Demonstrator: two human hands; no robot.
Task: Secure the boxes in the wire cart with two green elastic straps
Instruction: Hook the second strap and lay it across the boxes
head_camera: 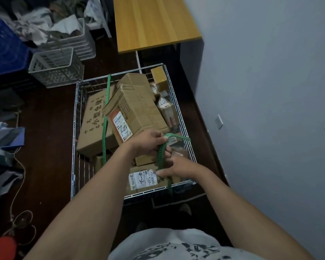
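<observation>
A wire cart [74, 128] on the dark floor is filled with several cardboard boxes [137, 107]. One green elastic strap [106, 113] runs from the far rim across the boxes toward the near side on the left. A second green strap [162, 151] rises from the near rim at the right, loops up and bends toward the right rim. My left hand [148, 142] grips this strap at its top bend. My right hand [178, 167] pinches the same strap lower down, just above a box with a white label [142, 179].
A wooden table [154, 21] stands beyond the cart, and a grey wall [270, 91] runs along the right. White plastic baskets [54, 66] and a blue crate [4, 47] sit at the back left. Cloth, bags and a string [17, 184] lie on the floor at the left.
</observation>
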